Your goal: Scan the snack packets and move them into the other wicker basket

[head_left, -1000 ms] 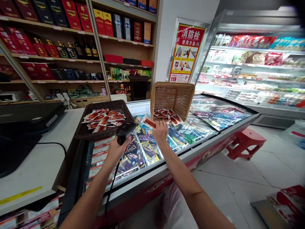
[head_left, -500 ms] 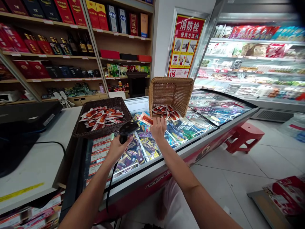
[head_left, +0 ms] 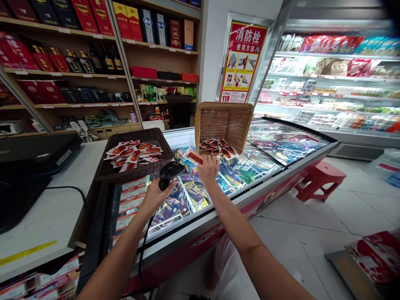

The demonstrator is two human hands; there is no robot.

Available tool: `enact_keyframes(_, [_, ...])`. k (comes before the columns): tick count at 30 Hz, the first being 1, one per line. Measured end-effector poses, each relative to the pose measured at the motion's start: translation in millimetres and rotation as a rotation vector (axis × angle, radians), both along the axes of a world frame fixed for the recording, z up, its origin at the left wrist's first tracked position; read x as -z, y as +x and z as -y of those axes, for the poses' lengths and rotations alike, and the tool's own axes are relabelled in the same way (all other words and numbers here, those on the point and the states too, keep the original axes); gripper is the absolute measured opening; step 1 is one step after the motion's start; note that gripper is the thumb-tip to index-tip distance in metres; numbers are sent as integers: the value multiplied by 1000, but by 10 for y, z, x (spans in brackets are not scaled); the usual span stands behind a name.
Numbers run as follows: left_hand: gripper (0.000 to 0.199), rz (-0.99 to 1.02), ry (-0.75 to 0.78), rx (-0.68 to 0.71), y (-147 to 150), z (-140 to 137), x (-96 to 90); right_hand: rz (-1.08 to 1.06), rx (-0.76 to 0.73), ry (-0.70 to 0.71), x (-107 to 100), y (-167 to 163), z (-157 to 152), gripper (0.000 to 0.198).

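Note:
My left hand (head_left: 157,196) is wrapped round the handle of a black barcode scanner (head_left: 171,170), its head pointing toward the right and its cord hanging down. Pinched in my right hand (head_left: 208,168) is a packaged sausage (head_left: 193,157) in a clear and white wrapper, held in front of the scanner head. Left of it, a dark brown wicker basket (head_left: 102,170) holds a pile of similar packets. A light tan wicker basket (head_left: 225,121) lies tipped on its side behind my right hand, with several more packets at its opening.
Both baskets rest on a glass-topped chest freezer (head_left: 262,164) full of packaged goods. A white counter (head_left: 40,216) with a black machine stands at left. On the floor at right are a red stool (head_left: 323,177) and a red-and-white package (head_left: 371,254).
The scanner in my left hand has moved slightly right and down, closer to my right hand. The sausage packet has shifted slightly and tilted.

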State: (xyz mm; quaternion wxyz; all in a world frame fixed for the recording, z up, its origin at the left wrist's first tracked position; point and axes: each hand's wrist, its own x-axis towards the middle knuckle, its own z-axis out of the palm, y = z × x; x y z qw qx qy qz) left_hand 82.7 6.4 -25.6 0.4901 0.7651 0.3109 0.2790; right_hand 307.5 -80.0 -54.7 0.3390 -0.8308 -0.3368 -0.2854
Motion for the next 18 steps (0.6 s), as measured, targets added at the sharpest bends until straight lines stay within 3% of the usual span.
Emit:
enact_keyframes(5, [55, 161, -130, -79, -40, -35, -152, -471, 200, 106, -207, 441, 81, 30])
enact_keyframes(7, [53, 269, -132, -201, -80, -113, -231, -556, 275, 139, -374, 755, 165, 34])
enact_keyframes(11, [46, 462, -94, -567, -231, -351, -371, -512, 337, 186, -638, 1203, 213, 42])
enact_keyframes(13, [41, 568, -99, -715, -337, -462, -430, -377, 325, 224, -694, 1183, 77, 46])
enact_keyframes(15, [39, 682, -106, -825, -438, -540, -478, -200, 239, 243, -715, 957, -180, 45])
enact_keyframes(18, [40, 826, -111, -928, -536, -594, -514, -37, -74, 120, -753, 297, -740, 33])
